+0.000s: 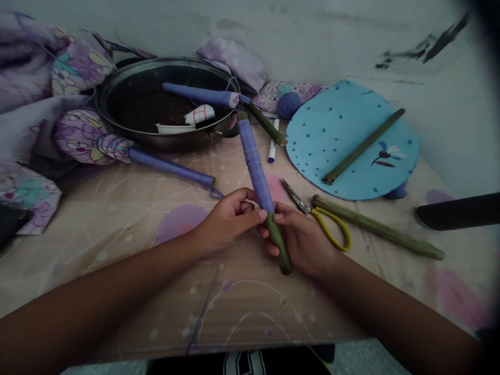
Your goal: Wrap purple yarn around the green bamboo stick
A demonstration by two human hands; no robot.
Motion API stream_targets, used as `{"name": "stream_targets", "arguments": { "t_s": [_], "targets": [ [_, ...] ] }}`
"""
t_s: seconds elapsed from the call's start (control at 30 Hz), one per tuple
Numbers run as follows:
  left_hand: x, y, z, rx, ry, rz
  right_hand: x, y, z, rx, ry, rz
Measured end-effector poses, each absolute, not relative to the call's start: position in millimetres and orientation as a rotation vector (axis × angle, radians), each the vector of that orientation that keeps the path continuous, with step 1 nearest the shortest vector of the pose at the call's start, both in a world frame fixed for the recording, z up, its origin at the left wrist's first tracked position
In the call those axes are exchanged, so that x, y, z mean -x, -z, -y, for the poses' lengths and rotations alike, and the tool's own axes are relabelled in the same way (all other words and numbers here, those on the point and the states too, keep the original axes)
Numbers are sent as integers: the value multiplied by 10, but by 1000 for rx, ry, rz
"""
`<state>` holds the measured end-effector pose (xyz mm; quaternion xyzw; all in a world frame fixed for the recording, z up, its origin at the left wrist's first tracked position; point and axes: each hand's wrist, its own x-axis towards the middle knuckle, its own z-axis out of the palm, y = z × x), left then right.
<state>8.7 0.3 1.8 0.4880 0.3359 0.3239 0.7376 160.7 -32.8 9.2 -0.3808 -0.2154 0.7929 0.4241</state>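
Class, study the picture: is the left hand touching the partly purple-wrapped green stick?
Touching. In the head view, the left hand lays its thumb over the edge of the stick, with no gap between them.

Overall light: dim, flat, muted
Pan (172, 141): shadowed inside, faint gleam around its edge
Wall (297, 31) behind pan: pale, softly lit
Cloth (23, 99) left of pan: soft, blurred
Wrapped stick (255, 164), nearer than pan: outline fairly clear
Far right of pan: upper corner fuzzy black
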Motion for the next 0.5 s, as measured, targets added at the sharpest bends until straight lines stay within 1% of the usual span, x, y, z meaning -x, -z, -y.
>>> {"name": "stream_targets", "arguments": {
  "t_s": [0.13,0.37,0.5],
  "targets": [
    [-80,-18,1,-1092,-692,-743,-1614,-100,331,917,-2031,519],
    [-81,26,29,-1059,-696,-576,-1632,-93,330,953,-2075,560],
    [-90,10,52,-1004,-710,-563,-1609,-100,333,976,-2035,585]
  ]
}}
